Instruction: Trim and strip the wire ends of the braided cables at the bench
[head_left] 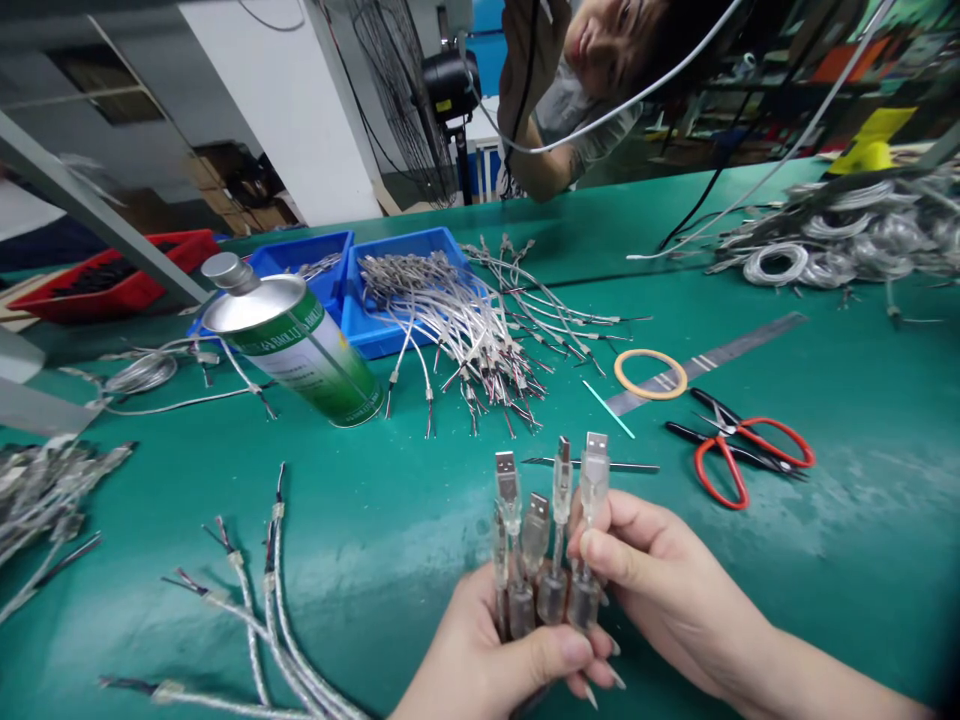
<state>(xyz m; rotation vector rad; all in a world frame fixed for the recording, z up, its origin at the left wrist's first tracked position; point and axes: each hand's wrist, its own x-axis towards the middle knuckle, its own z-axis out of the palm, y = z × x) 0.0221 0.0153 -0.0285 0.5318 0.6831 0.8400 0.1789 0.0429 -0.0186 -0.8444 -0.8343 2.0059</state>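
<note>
Several USB cables (pixel 508 490) stand upright in my left hand (pixel 487 650), whose fingers wrap round them just below the clear plugs. Dark cylindrical lumps on the cables show above my thumb. With thumb and fingertips, my right hand (pixel 667 585) pinches the rightmost USB plug (pixel 595 468) at its base. Braided cable ends (pixel 247 590) with stripped dark wires lie on the green table at the lower left; whether they belong to the held cables is hidden. Behind the plugs lies a thin metal pick-like tool (pixel 630 467).
Past my hands lie red-handled scissors (pixel 724 460), a metal ruler (pixel 742 350), a tan ring (pixel 619 372) and a pale green stick (pixel 609 410). A metal can (pixel 315 350) stands beside a blue tray (pixel 375 345) of short cables. Coiled cables (pixel 840 240) sit far right. A person leans opposite.
</note>
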